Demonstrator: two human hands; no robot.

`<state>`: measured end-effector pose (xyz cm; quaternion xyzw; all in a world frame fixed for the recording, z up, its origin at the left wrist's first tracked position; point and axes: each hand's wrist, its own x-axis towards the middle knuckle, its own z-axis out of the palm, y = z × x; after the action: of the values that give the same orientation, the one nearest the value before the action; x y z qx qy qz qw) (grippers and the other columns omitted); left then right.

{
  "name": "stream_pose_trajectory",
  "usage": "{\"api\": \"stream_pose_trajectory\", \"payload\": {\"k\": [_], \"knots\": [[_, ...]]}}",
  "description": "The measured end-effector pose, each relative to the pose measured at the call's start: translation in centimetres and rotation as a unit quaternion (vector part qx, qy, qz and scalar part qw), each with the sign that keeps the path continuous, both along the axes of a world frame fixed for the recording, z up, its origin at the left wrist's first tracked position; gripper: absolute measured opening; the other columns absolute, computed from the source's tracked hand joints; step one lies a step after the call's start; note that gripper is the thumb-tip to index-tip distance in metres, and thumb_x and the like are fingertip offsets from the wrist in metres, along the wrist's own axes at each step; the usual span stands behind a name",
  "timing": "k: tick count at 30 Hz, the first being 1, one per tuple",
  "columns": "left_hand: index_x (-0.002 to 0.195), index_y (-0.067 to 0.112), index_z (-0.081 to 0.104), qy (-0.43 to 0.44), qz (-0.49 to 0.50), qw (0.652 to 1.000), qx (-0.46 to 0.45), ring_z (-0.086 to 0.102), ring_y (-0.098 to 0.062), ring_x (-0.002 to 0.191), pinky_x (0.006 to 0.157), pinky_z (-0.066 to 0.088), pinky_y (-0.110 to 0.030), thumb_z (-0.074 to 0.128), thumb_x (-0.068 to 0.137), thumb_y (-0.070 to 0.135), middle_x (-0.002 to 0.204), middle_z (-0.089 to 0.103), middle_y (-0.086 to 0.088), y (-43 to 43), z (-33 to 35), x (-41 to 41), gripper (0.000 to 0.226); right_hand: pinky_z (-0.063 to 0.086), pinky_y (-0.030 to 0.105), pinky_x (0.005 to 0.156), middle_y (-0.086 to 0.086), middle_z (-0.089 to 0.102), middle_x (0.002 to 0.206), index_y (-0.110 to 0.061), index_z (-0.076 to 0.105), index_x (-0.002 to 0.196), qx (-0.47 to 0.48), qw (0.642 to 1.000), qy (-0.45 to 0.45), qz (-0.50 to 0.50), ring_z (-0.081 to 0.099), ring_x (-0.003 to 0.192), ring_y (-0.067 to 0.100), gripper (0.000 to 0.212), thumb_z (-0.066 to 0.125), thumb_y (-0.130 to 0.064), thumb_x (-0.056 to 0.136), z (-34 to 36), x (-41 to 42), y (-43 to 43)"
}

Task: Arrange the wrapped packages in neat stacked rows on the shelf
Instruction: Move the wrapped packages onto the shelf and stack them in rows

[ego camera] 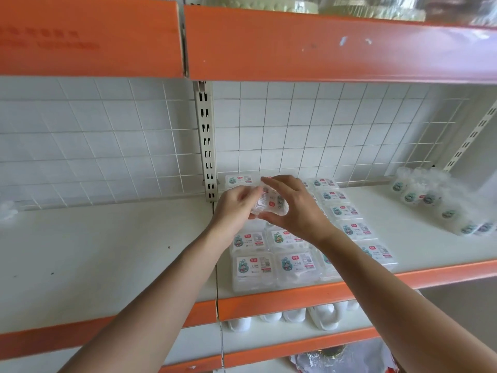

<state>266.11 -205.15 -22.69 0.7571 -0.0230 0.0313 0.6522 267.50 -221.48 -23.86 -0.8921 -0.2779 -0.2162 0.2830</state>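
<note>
Left hand (236, 205): fingers curled round the left end of one package, gripping it above the rows.
Right hand (298, 208): thumb under and fingers over the right end of the same package, gripping it too.
Held package (271, 203): a small clear box with a red-and-green label, tilted, lifted clear of the shelf over the back half of the rows.
Rows of packages (269, 262): clear flat boxes with white contents and labels facing up, lined from the back edge to the front edge of the shelf, starting just right of the post. The front ones sit more than one layer high.
Shelf (107, 251): a white board with an orange front edge. The rows sit on its right bay.
Post (206, 141): a slotted upright at the back edge, between the two bays.
Wire grid (107, 135): white mesh along the back of the shelf.
Bundle (435, 203): a clear wrap holding several small labelled tubs, lying near the right end of the shelf, well apart from the rows.
Shelf below (269, 343): white plastic containers (293, 316) stand at its front edge. I cannot tell what is in them.
</note>
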Motion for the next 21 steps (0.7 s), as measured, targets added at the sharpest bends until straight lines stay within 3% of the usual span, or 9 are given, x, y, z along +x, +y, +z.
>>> {"api": "stream_pose_trajectory", "payload": {"k": [3,5,8,11,13,17,19,21], "knots": [[0.119,0.012,0.062,0.013,0.016,1.000,-0.022,0.070,-0.017,0.082,0.066,0.058,-0.027,0.057,0.095,0.022,0.100,0.070,-0.008,-0.2,-0.2,0.2,0.027,0.043,0.031,0.094,0.010,0.055,0.123,-0.013,0.058,0.130,0.023,0.999,-0.006,-0.023,0.051,0.112,0.026,0.071,0.080,-0.043,0.070,-0.4,-0.2,-0.6],[0.127,0.012,0.056,0.036,0.019,0.998,-0.048,0.071,-0.022,0.085,0.072,0.061,-0.036,0.059,0.093,0.016,0.103,0.069,-0.011,-0.3,-0.4,0.3,0.034,0.042,0.029,0.094,0.009,0.052,0.128,-0.015,0.057,0.131,0.054,0.997,0.020,-0.047,0.051,0.114,0.021,0.073,0.078,-0.046,0.068,-0.6,-0.3,-1.1],[0.125,0.008,0.054,0.062,0.014,0.995,-0.080,0.071,-0.022,0.087,0.078,0.060,-0.043,0.060,0.089,0.006,0.106,0.068,-0.013,-0.6,-0.5,0.4,0.037,0.051,0.023,0.089,0.000,0.046,0.130,-0.020,0.050,0.135,0.115,0.986,0.100,-0.068,0.058,0.102,0.011,0.074,0.083,-0.031,0.070,-0.5,-0.4,-1.7],[0.111,0.012,0.052,0.082,0.006,0.994,-0.077,0.070,-0.024,0.091,0.081,0.059,-0.042,0.065,0.082,-0.001,0.108,0.065,-0.014,-0.8,-0.4,0.5,0.034,0.057,0.026,0.082,-0.001,0.048,0.125,-0.021,0.049,0.134,0.134,0.983,0.119,-0.046,0.064,0.093,0.007,0.062,0.078,-0.012,0.079,-0.2,-0.8,-1.8],[0.103,0.016,0.052,0.090,0.006,0.996,-0.023,0.067,-0.020,0.090,0.080,0.059,-0.037,0.069,0.081,0.009,0.105,0.064,-0.007,-1.1,-0.2,0.4,0.029,0.056,0.025,0.084,0.000,0.049,0.126,-0.020,0.050,0.134,0.143,0.982,0.117,-0.027,0.063,0.096,0.008,0.057,0.071,-0.005,0.083,0.2,-1.1,-1.9],[0.083,0.015,0.051,0.079,0.012,0.993,0.083,0.050,-0.014,0.064,0.062,0.043,-0.028,0.064,0.085,0.036,0.075,0.051,0.003,-1.8,0.5,0.4,0.024,0.050,0.019,0.091,-0.005,0.047,0.137,-0.021,0.052,0.133,0.117,0.987,0.107,0.007,0.060,0.103,0.007,0.047,0.064,-0.009,0.088,0.4,-1.7,-1.9],[0.092,0.014,0.054,0.074,0.009,0.993,0.087,0.057,-0.015,0.065,0.058,0.047,-0.027,0.064,0.087,0.038,0.083,0.058,0.002,-2.0,0.7,0.5,0.027,0.049,0.021,0.095,-0.005,0.046,0.142,-0.021,0.054,0.132,0.118,0.986,0.114,0.010,0.058,0.109,0.007,0.043,0.064,-0.018,0.090,0.4,-1.9,-1.8],[0.111,0.016,0.053,0.082,0.002,0.996,0.035,0.068,-0.017,0.072,0.057,0.055,-0.027,0.071,0.085,0.034,0.099,0.064,-0.004,-2.2,0.9,0.6,0.037,0.049,0.028,0.097,-0.002,0.049,0.139,-0.021,0.056,0.130,0.112,0.988,0.105,-0.004,0.056,0.114,0.010,0.044,0.068,-0.027,0.088,0.3,-1.9,-1.8]]}}
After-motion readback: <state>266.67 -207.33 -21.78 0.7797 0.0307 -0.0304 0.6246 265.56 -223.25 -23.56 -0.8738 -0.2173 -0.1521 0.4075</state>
